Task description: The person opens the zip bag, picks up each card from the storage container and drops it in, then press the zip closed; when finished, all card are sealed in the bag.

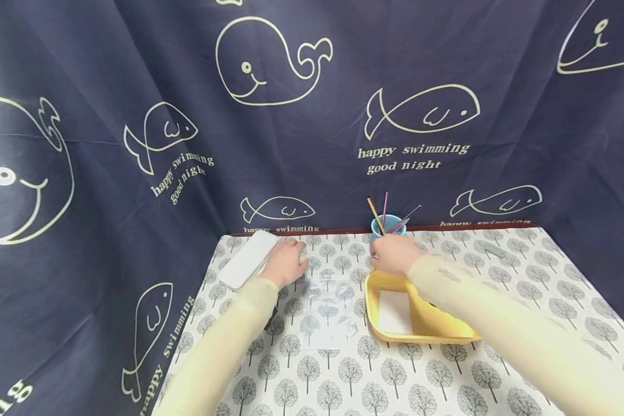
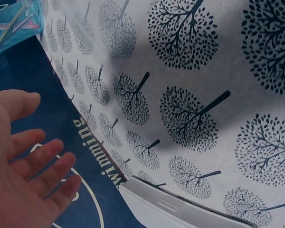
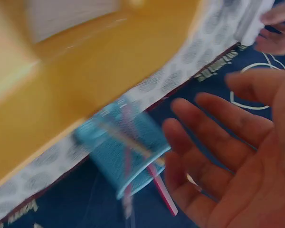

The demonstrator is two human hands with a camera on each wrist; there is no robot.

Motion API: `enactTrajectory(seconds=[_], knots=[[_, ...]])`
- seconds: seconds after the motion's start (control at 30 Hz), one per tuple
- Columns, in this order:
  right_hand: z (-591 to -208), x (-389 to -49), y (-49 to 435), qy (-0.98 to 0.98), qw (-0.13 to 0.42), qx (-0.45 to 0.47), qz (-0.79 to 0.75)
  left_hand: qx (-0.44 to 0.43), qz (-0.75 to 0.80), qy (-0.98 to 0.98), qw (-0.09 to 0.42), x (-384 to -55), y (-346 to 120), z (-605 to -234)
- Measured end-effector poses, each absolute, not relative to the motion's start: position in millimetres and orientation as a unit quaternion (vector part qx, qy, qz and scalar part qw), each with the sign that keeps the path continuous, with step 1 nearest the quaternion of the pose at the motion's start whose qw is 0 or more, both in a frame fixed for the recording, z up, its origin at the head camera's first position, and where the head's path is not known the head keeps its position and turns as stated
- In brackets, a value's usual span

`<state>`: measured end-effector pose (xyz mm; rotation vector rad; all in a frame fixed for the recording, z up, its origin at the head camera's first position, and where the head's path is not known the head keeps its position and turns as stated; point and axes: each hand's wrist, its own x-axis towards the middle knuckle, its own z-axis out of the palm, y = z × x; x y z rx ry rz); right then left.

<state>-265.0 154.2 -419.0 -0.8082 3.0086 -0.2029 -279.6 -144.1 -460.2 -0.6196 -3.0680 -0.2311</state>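
My left hand (image 1: pixel 285 263) is beside a white, flat, rounded case (image 1: pixel 249 260) at the table's back left. In the left wrist view its fingers (image 2: pixel 47 156) are spread and relaxed, with nothing in them; the case (image 2: pixel 166 204) lies below. At the back of the table my right hand (image 1: pixel 395 253) reaches over the rear of a yellow bin (image 1: pixel 421 338), close to a blue mesh pen cup (image 1: pixel 390 222). Several slim pencils or pens (image 1: pixel 375 215) stick out of the cup. The right wrist view shows loosely bent fingers (image 3: pixel 218 128) next to the cup (image 3: pixel 133 156); whether they touch it cannot be told.
Inside the bin lies a white rectangular piece (image 1: pixel 395 312). A clear plastic sheet or bag (image 1: pixel 327 318) lies mid-table. A small grey-green block (image 1: pixel 495 250) sits at the back right. Behind the tree-print tablecloth (image 1: pixel 343 370) hangs a dark blue curtain (image 1: pixel 312 144). A dark object (image 1: pixel 271 318) is partly hidden by the left sleeve.
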Motion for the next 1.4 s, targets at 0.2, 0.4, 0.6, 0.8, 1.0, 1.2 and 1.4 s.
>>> enactTrajectory(seconds=[0.2,0.4,0.6,0.8,1.0,1.2,1.4], knots=[[-436,-294,111,0.962,0.062,-0.264,-0.018,-0.215,-0.065,-0.974,-0.012,-282,-140,-476],[-453,-302,80,0.961,0.112,-0.25,0.046,-0.237,-0.037,-0.97,-0.023,-282,-139,-492],[-472,-308,64,0.959,0.133,-0.242,0.059,-0.241,-0.027,-0.97,-0.037,-285,-145,-503],[-488,-309,59,0.954,0.151,-0.247,0.083,-0.238,-0.034,-0.969,-0.053,-286,-143,-508],[-495,-306,55,0.957,0.125,-0.241,0.096,-0.249,0.006,-0.967,-0.052,-285,-138,-511],[-506,-300,48,0.96,0.091,-0.234,0.12,-0.25,0.016,-0.966,-0.057,-284,-135,-515],[-515,-302,44,0.96,0.071,-0.227,0.145,-0.25,0.003,-0.967,-0.05,-286,-132,-516]])
